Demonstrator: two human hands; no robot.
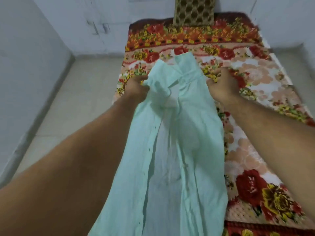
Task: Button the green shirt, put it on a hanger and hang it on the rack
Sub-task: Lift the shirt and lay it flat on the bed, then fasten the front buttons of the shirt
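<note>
At about nine o'clock from the middle of the view, the left hand [138, 89] is closed on a bunched fold of the green shirt [170, 142] near its left shoulder. The shirt is held up over the near-left edge of the bed [255, 92], its collar end toward twelve o'clock and its tail running down to six o'clock, so its long axis points straight away from the person. The front is open: the left edge, dotted with small dark marks that may be buttonholes, lies apart from the right edge, with paler inner cloth between. At about two o'clock the right hand [221, 86] is curled shut at the right shoulder, apparently pinching cloth there. Both hands sit equally near the collar, so buttoning likely starts at the top, once the two front edges are brought together.
</note>
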